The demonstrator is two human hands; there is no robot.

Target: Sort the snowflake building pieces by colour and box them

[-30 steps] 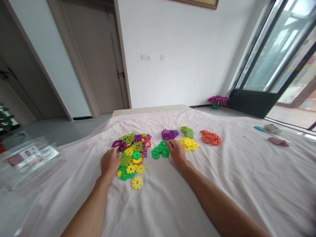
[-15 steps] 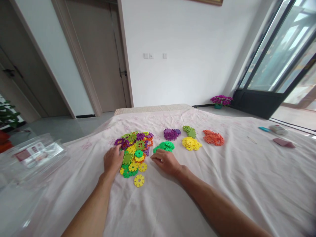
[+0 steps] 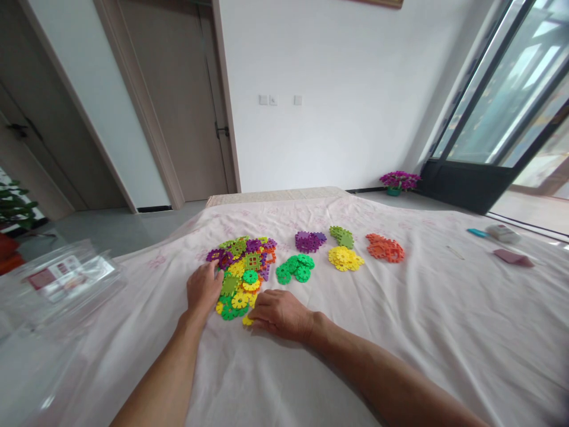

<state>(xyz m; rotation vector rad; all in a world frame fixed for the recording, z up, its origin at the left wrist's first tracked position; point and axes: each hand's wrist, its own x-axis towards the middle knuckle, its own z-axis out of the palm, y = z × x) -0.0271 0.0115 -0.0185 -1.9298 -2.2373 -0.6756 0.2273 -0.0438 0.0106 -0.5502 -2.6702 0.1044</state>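
Note:
A mixed pile of plastic interlocking pieces (image 3: 252, 261), purple, green, yellow and orange, lies on the cloth in front of me. My left hand (image 3: 204, 287) rests against the pile's left edge, fingers laid out on it and thumb apart. To the pile's near right, my right hand (image 3: 282, 314) has its fingers closed on the edge of a yellow notched disc (image 3: 248, 321), which they mostly cover. Just beyond that hand sits a group of green discs (image 3: 296, 268). Farther right are a yellow disc group (image 3: 345, 259) and purple square pieces (image 3: 309, 241).
Light green squares (image 3: 341, 236) and orange pieces (image 3: 384, 248) form separate groups on the pink-white tablecloth (image 3: 400, 332). A clear plastic package (image 3: 66, 284) is at the left. A blue item (image 3: 477, 232), a white box (image 3: 502, 233) and a pink piece (image 3: 513, 257) lie far right.
My right hand has moved from the green disc group toward me and left, onto the lone yellow disc. The green group is now uncovered. My left hand has stayed in place.

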